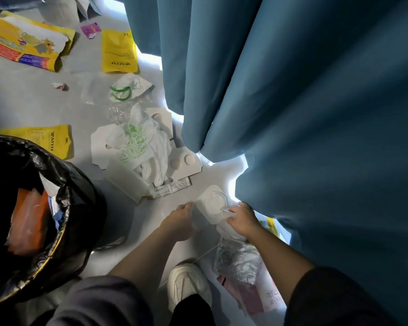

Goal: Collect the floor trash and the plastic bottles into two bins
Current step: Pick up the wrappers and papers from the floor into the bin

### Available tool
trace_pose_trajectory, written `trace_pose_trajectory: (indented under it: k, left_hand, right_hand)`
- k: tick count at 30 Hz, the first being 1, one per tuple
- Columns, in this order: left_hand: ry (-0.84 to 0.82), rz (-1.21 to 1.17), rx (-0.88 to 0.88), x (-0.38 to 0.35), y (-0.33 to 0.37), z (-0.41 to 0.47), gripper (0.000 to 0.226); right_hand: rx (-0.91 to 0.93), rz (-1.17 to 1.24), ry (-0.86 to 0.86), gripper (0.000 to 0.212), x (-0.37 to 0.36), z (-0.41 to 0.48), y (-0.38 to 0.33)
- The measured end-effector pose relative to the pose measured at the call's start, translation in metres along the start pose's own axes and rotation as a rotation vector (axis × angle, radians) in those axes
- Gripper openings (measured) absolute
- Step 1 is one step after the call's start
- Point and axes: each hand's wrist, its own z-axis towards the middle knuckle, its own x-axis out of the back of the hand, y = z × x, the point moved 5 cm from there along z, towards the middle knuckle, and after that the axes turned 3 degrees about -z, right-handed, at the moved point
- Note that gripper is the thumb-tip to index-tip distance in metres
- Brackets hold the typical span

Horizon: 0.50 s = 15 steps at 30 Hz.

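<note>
Gripped a white plastic container [212, 203] between left hand [180, 221] and right hand [242, 220], fingers closed on its sides, possibly a tub. Black-lined bin [64, 198] left of left hand; blue curtain [316, 114] beside right hand.

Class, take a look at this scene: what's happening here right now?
A person is crouched by a blue curtain, picking litter off the floor. Both hands, the left hand and the right hand, are on a white plastic container near the curtain's hem. A black-lined bin at the person's left already holds some trash. Plenty remains scattered: yellow pouches, a white plastic bag and flattened white cardboard.
</note>
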Motion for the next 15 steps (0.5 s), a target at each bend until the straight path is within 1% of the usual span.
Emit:
trace_pose_trajectory:
  k: [3, 8, 11, 13, 15]
  left_hand:
    - [-0.019, -0.171, 0.050, -0.008, -0.002, 0.009, 0.076]
    - [0.028, -0.726, 0.177, -0.011, -0.006, 0.016, 0.085]
    - [0.024, -0.948, 0.193, -0.012, -0.006, 0.013, 0.089]
    - [0.038, -1.038, 0.207, -0.013, -0.015, 0.016, 0.082]
    - [0.055, -1.096, 0.246, -0.012, -0.022, 0.017, 0.068]
  right_hand:
    - [-0.018, -0.010, -0.006, 0.030, 0.000, 0.006, -0.002]
    - [0.047, 0.013, 0.049, 0.027, -0.004, 0.017, -0.018]
    - [0.058, 0.013, 0.046, 0.030, -0.004, 0.016, -0.030]
    - [0.094, 0.058, 0.009, 0.030, -0.005, 0.017, -0.040]
    - [0.127, 0.133, -0.038, 0.025, -0.007, 0.017, -0.046]
